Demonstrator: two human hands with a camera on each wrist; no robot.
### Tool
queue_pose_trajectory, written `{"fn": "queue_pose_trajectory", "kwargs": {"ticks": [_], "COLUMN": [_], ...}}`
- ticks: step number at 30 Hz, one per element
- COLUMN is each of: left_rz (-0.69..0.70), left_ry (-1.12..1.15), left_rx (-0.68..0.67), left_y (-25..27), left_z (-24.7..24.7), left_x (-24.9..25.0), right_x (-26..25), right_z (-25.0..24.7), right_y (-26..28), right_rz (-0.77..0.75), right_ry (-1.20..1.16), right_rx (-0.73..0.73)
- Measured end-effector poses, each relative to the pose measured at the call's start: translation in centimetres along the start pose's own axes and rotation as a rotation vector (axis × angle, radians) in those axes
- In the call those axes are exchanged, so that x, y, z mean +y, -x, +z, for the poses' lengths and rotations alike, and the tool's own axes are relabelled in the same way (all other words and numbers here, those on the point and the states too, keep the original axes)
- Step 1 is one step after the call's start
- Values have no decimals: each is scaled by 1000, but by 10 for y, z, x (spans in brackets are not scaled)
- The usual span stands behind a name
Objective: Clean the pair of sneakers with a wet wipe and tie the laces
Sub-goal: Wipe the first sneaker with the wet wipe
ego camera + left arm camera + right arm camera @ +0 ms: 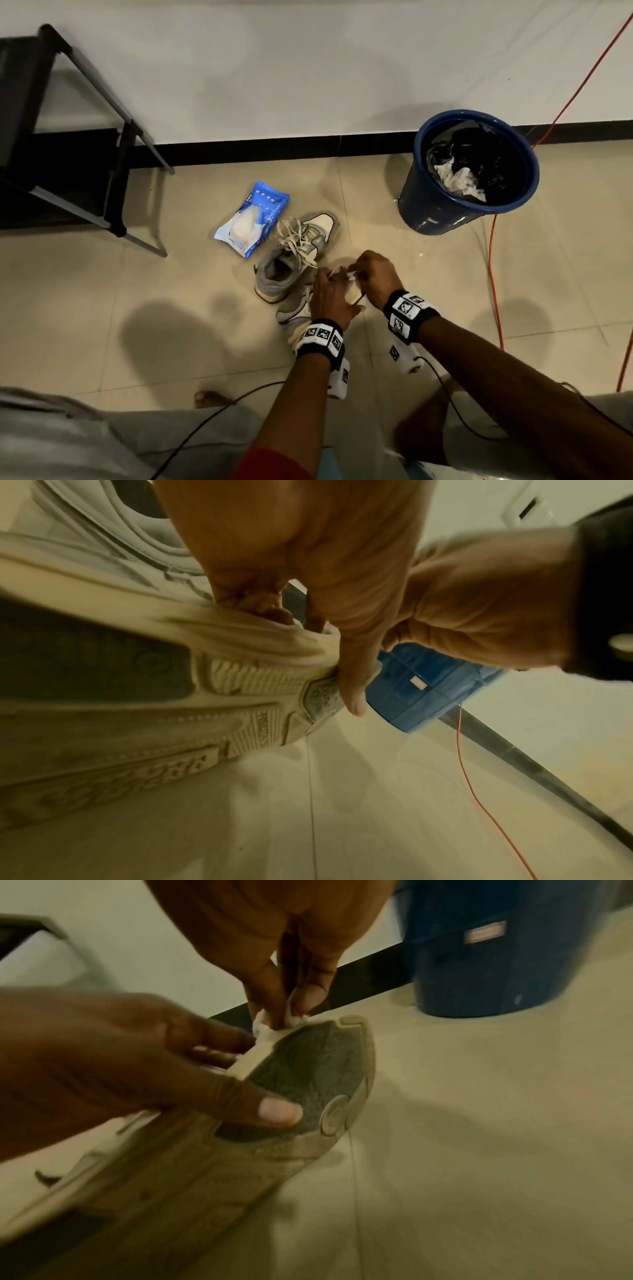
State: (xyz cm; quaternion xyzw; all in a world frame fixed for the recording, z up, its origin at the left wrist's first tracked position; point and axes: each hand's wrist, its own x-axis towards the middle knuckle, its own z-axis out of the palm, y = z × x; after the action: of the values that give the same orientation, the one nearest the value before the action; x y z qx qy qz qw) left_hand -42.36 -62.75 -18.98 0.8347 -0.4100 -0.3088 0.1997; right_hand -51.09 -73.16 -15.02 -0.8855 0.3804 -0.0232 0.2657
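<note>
One grey and white sneaker [298,253] stands on the floor with its laces loose. The second sneaker [293,313] is tipped on its side, sole [301,1069] facing right. My left hand [332,294] grips its front end, thumb pressed on the grey sole patch. My right hand [371,272] pinches a crumpled white wet wipe [270,1026] and presses it against the cream sole edge at the toe. In the left wrist view my left hand [308,593] wraps the toe above the ridged sole [171,696].
A blue pack of wet wipes [253,219] lies left of the standing sneaker. A blue bin [476,171] with a black liner and used wipes stands at the right by the wall. An orange cable [493,267] runs along the floor. A black rack [68,137] stands at the left.
</note>
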Motion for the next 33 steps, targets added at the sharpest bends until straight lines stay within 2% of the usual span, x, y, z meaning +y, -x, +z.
{"fn": "queue_pose_trajectory", "kwargs": {"ticks": [1,2,4,5,6,8,10,11,14,15,16,18,19,20,21,23,24,25,28,30,32,33], "left_rz": [-16,-25,-30,-20,-13,2,11,14,19,23,28,19,15,15,22,12,10,5,-32,-41,-32,-30], "left_ry": [7,15,34,34,33,55,54,53,45,47,51,55,56,60,58,81,95,101,148,177,181,176], "left_rx": [-27,-48,-58,-45,-32,3,8,14,36,33,24,1,-11,-20,-35,-67,-71,-72,-88,-96,-116,-129], "left_y": [-2,-4,1,3,5,8,8,8,11,11,10,3,0,-2,-2,-2,-3,-4,-9,-10,-12,-15], "left_z": [0,1,2,3,6,13,15,17,18,18,16,9,7,5,4,3,2,1,0,0,-1,-3], "left_x": [-1,-2,1,2,2,2,2,2,1,-1,-1,-3,-4,-4,-2,-6,-6,-7,-12,-12,-12,-13], "right_x": [1,3,16,21,21,13,16,24,44,44,41,29,27,31,37,53,57,57,34,25,36,44], "right_z": [0,-6,-19,-22,-21,-16,-11,-17,-29,-28,-26,-17,-15,-17,-23,-30,-33,-33,-19,-12,-13,-15], "right_y": [1,-4,-24,-31,-32,-23,-9,-10,-21,-18,-12,3,7,6,1,-19,-24,-27,-16,1,-1,-9], "right_rz": [-67,-45,179,245,218,47,-57,-28,231,235,155,-93,-166,-169,-99,135,184,157,-104,-204,-176,-108], "right_ry": [24,29,55,66,104,212,210,195,136,95,67,34,27,22,21,54,61,53,-15,-47,-72,-64], "right_rx": [-33,-37,33,21,-11,-135,-156,-126,14,52,75,9,-13,-18,10,46,37,21,-34,-60,-31,7]}}
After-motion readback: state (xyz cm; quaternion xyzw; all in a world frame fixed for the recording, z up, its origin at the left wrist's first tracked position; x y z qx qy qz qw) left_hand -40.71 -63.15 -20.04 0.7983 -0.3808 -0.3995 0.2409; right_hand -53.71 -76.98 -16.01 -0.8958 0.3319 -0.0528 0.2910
